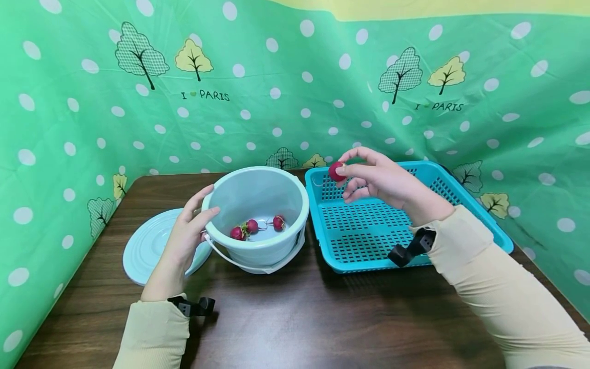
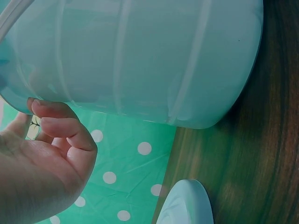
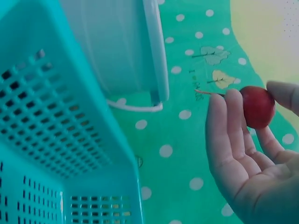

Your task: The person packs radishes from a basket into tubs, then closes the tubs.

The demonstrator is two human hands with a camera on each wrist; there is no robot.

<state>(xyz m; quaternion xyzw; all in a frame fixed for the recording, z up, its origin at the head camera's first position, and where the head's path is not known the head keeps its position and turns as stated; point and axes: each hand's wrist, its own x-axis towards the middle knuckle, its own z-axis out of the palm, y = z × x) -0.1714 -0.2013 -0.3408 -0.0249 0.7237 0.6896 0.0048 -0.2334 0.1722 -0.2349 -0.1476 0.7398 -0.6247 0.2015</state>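
Note:
Between thumb and fingers, my right hand (image 1: pixel 382 179) pinches a red radish (image 1: pixel 335 171) with a thin root, held over the basket's left back rim. The right wrist view shows the same radish (image 3: pixel 258 107) from the side. My left hand (image 1: pixel 182 233) grips the left rim of a pale blue bucket (image 1: pixel 253 252), thumb over the rim and fingers outside. In the left wrist view its fingers (image 2: pixel 58 126) touch the bucket wall (image 2: pixel 145 56). On the bucket's floor lie three radishes (image 1: pixel 252 226), two together on the left and one on the right.
A turquoise slotted basket (image 1: pixel 369 228) stands right of the bucket, its floor bare. The pale blue lid (image 1: pixel 145 246) lies flat at the left, partly behind my left forearm. The bucket's handle (image 1: pixel 272 268) hangs down its front. A green dotted cloth (image 1: pixel 295 61) hangs behind the wooden table (image 1: pixel 322 312).

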